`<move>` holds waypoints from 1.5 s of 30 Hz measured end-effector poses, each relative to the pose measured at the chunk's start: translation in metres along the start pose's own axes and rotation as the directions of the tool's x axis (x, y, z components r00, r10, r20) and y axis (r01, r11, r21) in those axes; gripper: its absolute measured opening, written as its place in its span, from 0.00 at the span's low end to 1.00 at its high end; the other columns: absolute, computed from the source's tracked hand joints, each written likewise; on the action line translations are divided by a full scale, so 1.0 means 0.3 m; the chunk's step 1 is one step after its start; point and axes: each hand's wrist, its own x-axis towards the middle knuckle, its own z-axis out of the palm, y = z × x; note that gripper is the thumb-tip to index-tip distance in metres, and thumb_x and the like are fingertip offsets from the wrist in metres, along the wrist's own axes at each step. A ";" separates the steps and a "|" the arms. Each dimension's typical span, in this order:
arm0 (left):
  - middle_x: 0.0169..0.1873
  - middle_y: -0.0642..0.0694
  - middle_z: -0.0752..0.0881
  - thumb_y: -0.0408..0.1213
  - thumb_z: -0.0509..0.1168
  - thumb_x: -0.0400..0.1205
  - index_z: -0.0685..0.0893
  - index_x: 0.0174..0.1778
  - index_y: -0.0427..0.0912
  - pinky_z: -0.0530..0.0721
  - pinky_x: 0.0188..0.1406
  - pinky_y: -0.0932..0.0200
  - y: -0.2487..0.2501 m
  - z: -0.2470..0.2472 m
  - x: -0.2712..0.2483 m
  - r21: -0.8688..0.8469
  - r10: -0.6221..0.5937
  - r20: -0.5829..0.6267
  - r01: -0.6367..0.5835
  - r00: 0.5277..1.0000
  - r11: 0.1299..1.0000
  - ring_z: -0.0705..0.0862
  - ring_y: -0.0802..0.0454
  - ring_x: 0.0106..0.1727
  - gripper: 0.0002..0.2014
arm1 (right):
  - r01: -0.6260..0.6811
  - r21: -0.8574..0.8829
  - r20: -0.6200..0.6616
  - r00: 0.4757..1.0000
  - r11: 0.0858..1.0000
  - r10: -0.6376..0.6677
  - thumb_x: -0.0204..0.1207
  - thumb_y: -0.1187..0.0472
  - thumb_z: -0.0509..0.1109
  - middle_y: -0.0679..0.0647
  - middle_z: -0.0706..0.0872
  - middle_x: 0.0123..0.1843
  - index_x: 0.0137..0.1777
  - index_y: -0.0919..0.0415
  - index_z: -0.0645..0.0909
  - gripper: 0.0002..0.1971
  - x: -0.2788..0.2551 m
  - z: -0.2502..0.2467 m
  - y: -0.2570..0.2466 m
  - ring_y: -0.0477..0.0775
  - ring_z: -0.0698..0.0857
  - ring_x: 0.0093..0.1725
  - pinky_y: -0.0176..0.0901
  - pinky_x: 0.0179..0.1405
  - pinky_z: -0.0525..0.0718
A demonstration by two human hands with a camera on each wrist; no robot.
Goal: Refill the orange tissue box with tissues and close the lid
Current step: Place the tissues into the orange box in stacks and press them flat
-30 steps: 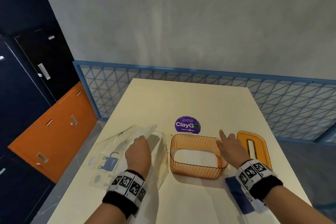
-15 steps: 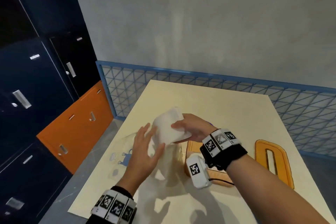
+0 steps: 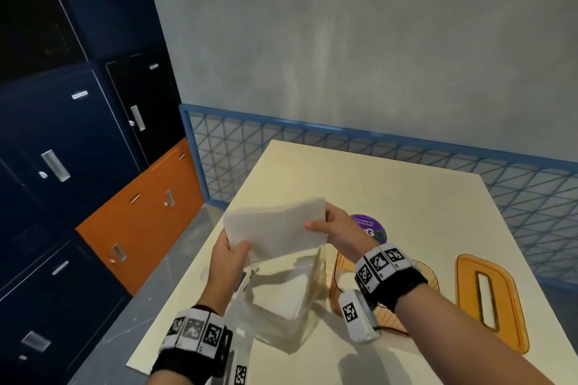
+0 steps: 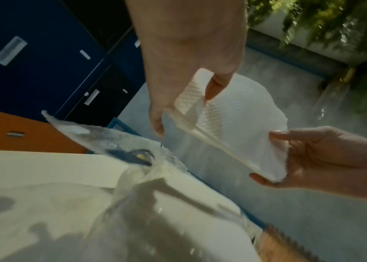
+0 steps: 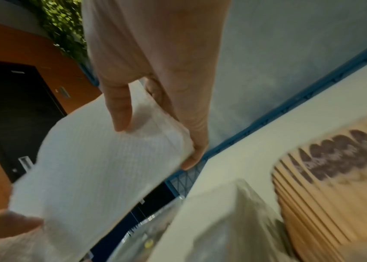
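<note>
Above the desk (image 3: 391,184), both hands hold one tissue stack (image 3: 275,228) in the air: left hand (image 3: 230,256) pinching its 7 o'clock corner, thumb on top, right hand (image 3: 339,228) gripping the 3 o'clock edge, fingers (image 5: 197,141) curled under.

Box (image 3: 422,278) open, on the desk at 4 o'clock of the stack; lid (image 3: 513,300) flat at 3 o'clock of the box, apart from it.

Risks, as judged: stack is soft and held only by two edges, so it could sag or shed sheets. It may also catch on the box rim.

Hard to make out: box interior hidden behind the right wrist. Clear wrapper (image 3: 281,300) under the stack; remaining contents uncertain. Wrist views blurred.
</note>
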 end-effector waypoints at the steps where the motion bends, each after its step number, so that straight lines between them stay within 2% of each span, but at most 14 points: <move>1: 0.48 0.48 0.83 0.29 0.59 0.77 0.74 0.58 0.48 0.82 0.44 0.57 -0.024 0.005 -0.012 0.005 0.015 -0.006 -0.015 1.000 1.000 0.82 0.47 0.52 0.15 | -0.018 0.014 -0.031 0.999 1.000 0.018 0.74 0.76 0.66 0.55 0.84 0.49 0.52 0.57 0.79 0.14 -0.002 0.001 0.031 0.55 0.83 0.50 0.49 0.53 0.82; 5: 0.58 0.43 0.81 0.21 0.56 0.79 0.72 0.63 0.44 0.80 0.64 0.49 -0.115 0.042 -0.040 0.071 0.003 -0.073 0.002 0.997 0.998 0.80 0.44 0.62 0.19 | -0.097 -0.055 -0.158 0.984 0.994 0.088 0.71 0.81 0.63 0.56 0.83 0.46 0.45 0.55 0.80 0.19 -0.010 0.017 0.157 0.58 0.81 0.52 0.46 0.49 0.80; 10: 0.56 0.45 0.81 0.20 0.54 0.80 0.73 0.58 0.46 0.77 0.63 0.51 -0.105 0.084 -0.049 0.069 0.056 -0.114 -0.048 0.992 0.996 0.78 0.48 0.60 0.18 | -0.053 -0.089 -0.191 0.981 0.995 0.035 0.71 0.81 0.63 0.56 0.87 0.43 0.42 0.55 0.80 0.18 0.008 0.039 0.173 0.57 0.84 0.52 0.49 0.58 0.81; 15: 0.50 0.44 0.81 0.22 0.55 0.81 0.72 0.56 0.39 0.77 0.53 0.53 -0.124 0.081 -0.046 0.055 0.036 -0.198 -0.025 0.980 0.998 0.80 0.41 0.57 0.11 | -0.072 -0.163 -0.196 0.980 0.984 0.039 0.71 0.79 0.60 0.54 0.82 0.49 0.51 0.57 0.77 0.17 -0.010 0.016 0.177 0.52 0.80 0.52 0.41 0.50 0.78; 18: 0.54 0.46 0.78 0.23 0.54 0.82 0.69 0.66 0.40 0.74 0.55 0.56 -0.117 0.088 -0.063 0.061 -0.003 -0.145 0.012 0.989 0.998 0.78 0.45 0.58 0.18 | -0.093 -0.195 -0.187 0.981 0.976 0.056 0.72 0.78 0.61 0.57 0.82 0.58 0.61 0.62 0.75 0.20 -0.013 0.022 0.200 0.54 0.80 0.59 0.43 0.58 0.79; 22: 0.62 0.44 0.77 0.26 0.53 0.84 0.65 0.75 0.38 0.71 0.61 0.58 -0.097 0.098 -0.061 0.093 -0.045 -0.114 0.056 0.992 0.994 0.76 0.47 0.64 0.21 | -0.081 -0.237 -0.172 0.984 0.968 0.040 0.77 0.73 0.61 0.55 0.83 0.57 0.60 0.61 0.76 0.14 -0.002 0.039 0.176 0.54 0.80 0.61 0.48 0.63 0.78; 25: 0.53 0.50 0.77 0.29 0.53 0.86 0.68 0.68 0.40 0.68 0.55 0.62 -0.056 0.109 -0.065 0.120 -0.014 -0.095 0.025 0.995 0.992 0.73 0.55 0.58 0.14 | -0.095 -0.268 -0.185 0.982 0.959 0.046 0.81 0.68 0.58 0.55 0.83 0.61 0.66 0.60 0.74 0.15 -0.014 0.019 0.122 0.55 0.81 0.62 0.46 0.61 0.79; 28: 0.42 0.48 0.78 0.33 0.56 0.86 0.71 0.53 0.39 0.72 0.43 0.57 -0.001 0.143 -0.047 0.194 0.079 -0.061 -0.066 0.995 0.979 0.78 0.46 0.49 0.03 | -0.143 -0.360 -0.256 0.965 0.922 0.050 0.80 0.63 0.62 0.57 0.84 0.59 0.64 0.62 0.77 0.14 -0.064 -0.070 0.042 0.58 0.83 0.59 0.50 0.56 0.82; 33: 0.33 0.46 0.77 0.33 0.62 0.82 0.76 0.40 0.37 0.69 0.29 0.64 0.026 0.292 0.011 0.343 0.030 0.148 -0.079 0.988 0.936 0.75 0.48 0.37 0.06 | -0.319 -0.262 -0.298 0.924 0.911 0.239 0.77 0.68 0.63 0.58 0.85 0.47 0.54 0.67 0.83 0.10 -0.250 -0.275 0.009 0.55 0.84 0.44 0.39 0.32 0.85; 35: 0.29 0.50 0.74 0.32 0.64 0.80 0.72 0.33 0.41 0.67 0.22 0.71 0.017 0.369 0.010 0.417 0.000 0.229 -0.098 0.973 0.903 0.73 0.52 0.32 0.11 | -0.416 -0.232 -0.379 0.871 0.879 0.312 0.76 0.70 0.65 0.62 0.83 0.43 0.54 0.76 0.81 0.10 -0.309 -0.336 0.033 0.54 0.83 0.40 0.39 0.28 0.87; 37: 0.28 0.52 0.74 0.33 0.64 0.79 0.70 0.31 0.43 0.66 0.24 0.70 -0.009 0.435 0.003 0.513 -0.038 0.291 -0.123 0.956 0.849 0.74 0.51 0.34 0.12 | -0.492 -0.245 -0.463 0.816 0.835 0.345 0.76 0.72 0.65 0.60 0.79 0.34 0.39 0.73 0.79 0.05 -0.339 -0.372 0.061 0.53 0.80 0.32 0.40 0.24 0.85; 41: 0.43 0.48 0.84 0.35 0.61 0.80 0.77 0.49 0.43 0.69 0.49 0.52 -0.047 0.521 -0.022 0.751 -0.040 0.380 -0.283 0.924 0.597 0.80 0.44 0.51 0.04 | -0.634 -0.412 -0.589 0.734 0.655 0.340 0.71 0.72 0.65 0.54 0.72 0.24 0.25 0.60 0.65 0.16 -0.345 -0.392 0.107 0.51 0.73 0.26 0.34 0.22 0.70; 43: 0.52 0.46 0.85 0.33 0.59 0.81 0.75 0.58 0.43 0.69 0.55 0.51 -0.066 0.538 -0.035 0.803 -0.015 0.425 -0.369 0.905 0.467 0.79 0.44 0.59 0.11 | -0.668 -0.499 -0.609 0.724 0.552 0.325 0.73 0.70 0.63 0.54 0.75 0.29 0.29 0.60 0.65 0.14 -0.327 -0.385 0.134 0.55 0.78 0.35 0.33 0.23 0.69; 45: 0.55 0.45 0.84 0.30 0.56 0.81 0.72 0.63 0.44 0.69 0.58 0.50 -0.087 0.550 -0.045 0.826 -0.003 0.463 -0.431 0.886 0.362 0.78 0.43 0.61 0.15 | -0.689 -0.569 -0.612 0.719 0.448 0.328 0.77 0.69 0.61 0.59 0.84 0.48 0.42 0.62 0.75 0.04 -0.314 -0.373 0.145 0.59 0.83 0.55 0.37 0.37 0.79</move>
